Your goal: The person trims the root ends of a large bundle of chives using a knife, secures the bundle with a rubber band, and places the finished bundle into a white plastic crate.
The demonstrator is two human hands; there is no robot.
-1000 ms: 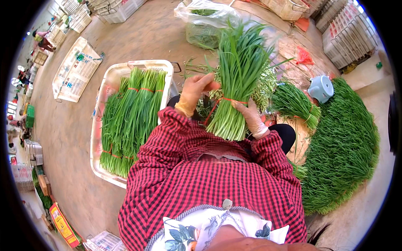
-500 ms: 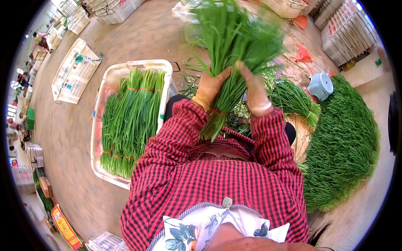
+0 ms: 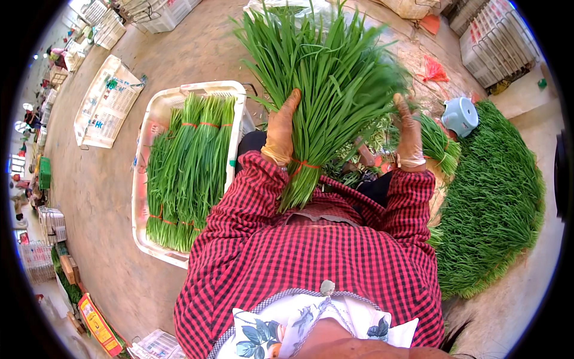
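Note:
A large bunch of garlic chives [image 3: 326, 96] fans out upward in front of my chest, an orange-red band tied near its pale cut ends. My left hand [image 3: 281, 128] grips it from the left, thumb along the leaves and the other fingers hidden behind. On the far side of the leaves, my right hand [image 3: 410, 134] is raised with fingers extended, next to the blurred leaf edge; whether it touches is unclear. To my left, a white plastic crate [image 3: 140, 209] holds several banded chive bunches [image 3: 194, 161] laid in rows.
A wide heap of chives [image 3: 490, 203] covers the floor at right, beside a light-blue stool [image 3: 460, 116]. Another tied bunch [image 3: 439, 143] lies beyond my right hand. Stacked crates [image 3: 499, 45] stand far right, and a pale crate [image 3: 109, 102] sits far left.
My right hand has come off the bunch and shifted right. The leaves have spread wider, and my left hand has moved slightly left and down along the bunch.

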